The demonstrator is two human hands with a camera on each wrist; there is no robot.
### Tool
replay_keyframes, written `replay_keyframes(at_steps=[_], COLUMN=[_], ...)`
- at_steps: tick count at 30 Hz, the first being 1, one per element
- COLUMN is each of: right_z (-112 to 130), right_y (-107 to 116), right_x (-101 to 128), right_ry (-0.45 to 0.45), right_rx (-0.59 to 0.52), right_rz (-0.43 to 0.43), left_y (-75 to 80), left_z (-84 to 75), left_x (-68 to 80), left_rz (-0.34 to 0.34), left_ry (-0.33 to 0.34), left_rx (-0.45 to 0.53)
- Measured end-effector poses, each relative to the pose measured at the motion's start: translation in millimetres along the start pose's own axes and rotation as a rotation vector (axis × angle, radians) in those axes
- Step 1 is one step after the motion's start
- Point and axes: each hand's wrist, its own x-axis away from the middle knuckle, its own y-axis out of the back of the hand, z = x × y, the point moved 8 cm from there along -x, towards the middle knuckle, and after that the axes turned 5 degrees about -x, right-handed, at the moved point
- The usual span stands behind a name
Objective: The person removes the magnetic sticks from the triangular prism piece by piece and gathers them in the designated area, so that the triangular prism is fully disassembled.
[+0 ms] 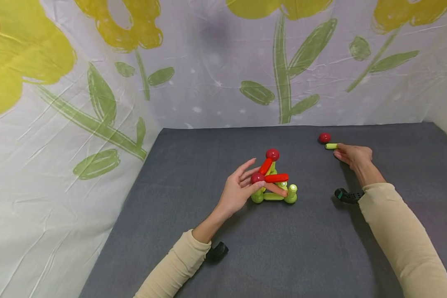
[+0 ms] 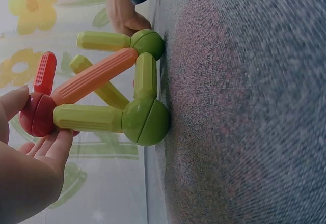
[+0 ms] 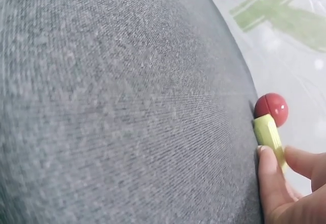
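My left hand point(image 1: 235, 191) pinches a red ball point(image 2: 36, 114) between thumb and fingers. That ball is a top corner of a stick-and-ball structure, with green balls point(image 2: 146, 121) at its base. Yellow-green rods point(image 2: 87, 117), an orange rod point(image 2: 95, 75) and red rods point(image 1: 277, 178) join the corners. Another red ball point(image 1: 272, 155) tops the far side of it. Toward the back right, my right hand point(image 1: 354, 157) pinches a short yellow-green rod point(image 3: 268, 132) by one end. The rod's other end is right by a loose red ball point(image 3: 272, 109).
A grey cloth-covered table point(image 1: 193, 174) lies under everything. Behind and to the left hangs a white sheet point(image 1: 208, 82) printed with yellow flowers. Dark wrist cameras point(image 1: 217, 251) hang under both beige sleeves point(image 1: 406, 231).
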Motion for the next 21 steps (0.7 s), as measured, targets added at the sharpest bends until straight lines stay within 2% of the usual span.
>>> replay_keyframes(at_steps=[7, 11, 14, 18, 21], right_z=[-2, -2, 0, 7, 15], right_y=[-2, -4, -5, -7, -13], right_x=[-1, 2, 6, 17, 29], right_ry=[-0.005, -0.033, -0.02, 0.098, 0.219], right_rx=[-0.05, -0.128, -0.14, 0.032, 0.254], right_rz=[0.035, 0.112, 0.183, 0.249, 0.343], left_y=[0.6, 0.5, 0.9, 0.7, 0.8], left_z=[1.9, 3.0, 2.4, 1.4, 0.6], left_x=[0.8, 0.6, 0.1, -0.1, -0.2], left_rz=[-0.005, -0.007, -0.015, -0.015, -0.009], left_ry=[0.008, 0.013, 0.01, 0.012, 0.006], left_rx=[0.002, 0.006, 0.01, 0.009, 0.007])
